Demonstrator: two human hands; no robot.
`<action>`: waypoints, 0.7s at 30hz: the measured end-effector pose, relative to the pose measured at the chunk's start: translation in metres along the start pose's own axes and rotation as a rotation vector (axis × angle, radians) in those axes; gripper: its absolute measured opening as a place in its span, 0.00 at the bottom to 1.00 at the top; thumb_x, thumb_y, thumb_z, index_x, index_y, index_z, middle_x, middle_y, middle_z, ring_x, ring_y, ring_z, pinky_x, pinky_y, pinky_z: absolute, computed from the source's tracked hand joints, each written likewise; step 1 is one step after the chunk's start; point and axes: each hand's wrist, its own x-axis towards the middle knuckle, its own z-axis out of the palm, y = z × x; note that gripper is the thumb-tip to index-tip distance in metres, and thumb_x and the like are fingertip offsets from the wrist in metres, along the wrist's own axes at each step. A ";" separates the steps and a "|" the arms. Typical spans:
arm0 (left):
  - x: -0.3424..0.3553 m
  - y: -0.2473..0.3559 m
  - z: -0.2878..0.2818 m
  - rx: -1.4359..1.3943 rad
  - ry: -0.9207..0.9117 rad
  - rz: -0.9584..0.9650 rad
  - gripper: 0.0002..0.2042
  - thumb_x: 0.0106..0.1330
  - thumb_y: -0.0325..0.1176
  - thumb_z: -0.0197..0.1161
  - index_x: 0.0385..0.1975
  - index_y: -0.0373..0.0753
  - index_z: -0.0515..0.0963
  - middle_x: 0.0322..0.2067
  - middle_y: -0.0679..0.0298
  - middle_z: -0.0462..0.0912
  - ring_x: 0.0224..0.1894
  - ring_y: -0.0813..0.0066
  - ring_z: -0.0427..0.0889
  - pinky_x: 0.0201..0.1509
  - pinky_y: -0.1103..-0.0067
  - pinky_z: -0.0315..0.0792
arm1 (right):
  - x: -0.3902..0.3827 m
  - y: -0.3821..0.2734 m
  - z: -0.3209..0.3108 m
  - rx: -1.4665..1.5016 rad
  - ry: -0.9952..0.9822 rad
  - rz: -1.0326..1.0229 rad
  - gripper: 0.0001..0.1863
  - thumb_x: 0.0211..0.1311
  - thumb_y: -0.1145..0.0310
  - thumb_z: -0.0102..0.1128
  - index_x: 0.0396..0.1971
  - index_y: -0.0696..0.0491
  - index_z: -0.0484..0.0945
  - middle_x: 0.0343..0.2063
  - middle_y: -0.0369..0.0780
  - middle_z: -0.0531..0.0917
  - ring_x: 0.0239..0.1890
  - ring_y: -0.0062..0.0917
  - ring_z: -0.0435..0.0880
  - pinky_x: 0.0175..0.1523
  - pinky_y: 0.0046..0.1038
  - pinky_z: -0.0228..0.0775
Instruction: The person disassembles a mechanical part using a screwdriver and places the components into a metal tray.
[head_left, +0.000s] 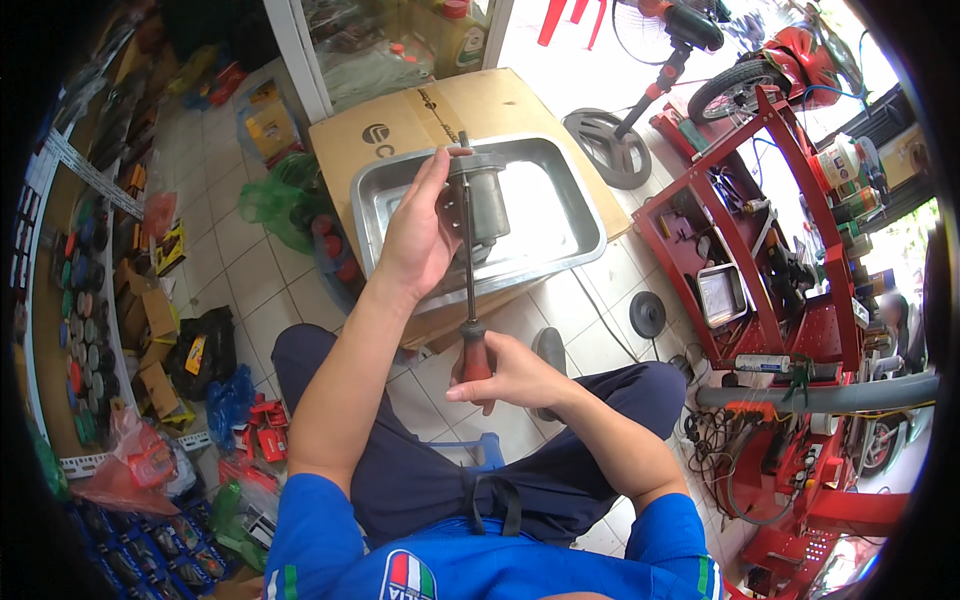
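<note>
Left hand [420, 240] lies along the nine o'clock side of a flanged metal cylinder [488, 205], fingers nearly straight and their tips up by the flange; the thumb is hidden, so whether the grip is clamped cannot be told. Right hand [515, 370], at six o'clock from the cylinder, is wrapped round the red-and-black handle of a long-shafted screwdriver [471, 285]. Its shaft runs toward twelve o'clock across the cylinder's near face to the flange; the tip's exact contact is too small to make out.

The cylinder sits over the ten o'clock part of a shiny rectangular metal tray [556, 200], which rests on a cardboard box [500, 95]. Whether its lower end touches the tray is unclear. A round fan base [607, 148] stands at two o'clock and a green plastic bag [280, 192] lies at ten.

The cylinder looks rigid and fairly heavy for its bulk, its smooth wall likely slippery if oily. A palm round the body with fingers hooked under the flange should hold best; the thin rod at its twelve o'clock end seems a poor handle. The screwdriver should feel stiff, steadiest by its thick grip.
</note>
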 end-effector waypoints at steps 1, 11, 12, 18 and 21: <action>-0.001 -0.001 0.001 0.013 0.009 0.001 0.18 0.81 0.49 0.50 0.57 0.44 0.74 0.50 0.59 0.83 0.53 0.65 0.84 0.53 0.67 0.82 | 0.000 -0.001 0.000 -0.012 -0.009 0.002 0.24 0.58 0.62 0.79 0.41 0.60 0.73 0.36 0.41 0.84 0.33 0.23 0.86 0.32 0.26 0.84; 0.000 -0.008 0.008 0.062 0.042 -0.005 0.15 0.77 0.35 0.58 0.60 0.44 0.73 0.51 0.64 0.81 0.53 0.70 0.83 0.56 0.69 0.79 | -0.002 0.003 -0.003 -0.027 -0.072 0.039 0.23 0.58 0.62 0.79 0.38 0.61 0.75 0.35 0.41 0.83 0.33 0.23 0.86 0.32 0.25 0.84; 0.001 -0.008 0.009 0.064 0.047 -0.001 0.15 0.77 0.34 0.56 0.60 0.43 0.73 0.51 0.61 0.82 0.53 0.65 0.84 0.58 0.67 0.80 | -0.002 0.004 -0.004 -0.030 -0.076 0.038 0.22 0.58 0.63 0.79 0.38 0.62 0.75 0.36 0.41 0.83 0.33 0.23 0.86 0.32 0.25 0.84; 0.003 -0.004 0.005 -0.023 0.058 -0.005 0.16 0.76 0.31 0.53 0.61 0.41 0.71 0.52 0.58 0.82 0.55 0.61 0.84 0.59 0.64 0.80 | -0.007 -0.002 -0.010 -0.005 -0.093 0.000 0.20 0.57 0.66 0.79 0.38 0.62 0.76 0.36 0.42 0.83 0.33 0.24 0.86 0.33 0.25 0.84; 0.003 -0.004 0.003 -0.015 0.059 0.015 0.16 0.76 0.31 0.53 0.61 0.41 0.71 0.52 0.58 0.82 0.56 0.61 0.83 0.60 0.64 0.79 | -0.011 -0.010 -0.018 0.020 -0.098 -0.042 0.20 0.57 0.68 0.78 0.38 0.61 0.75 0.36 0.42 0.83 0.32 0.24 0.86 0.34 0.24 0.83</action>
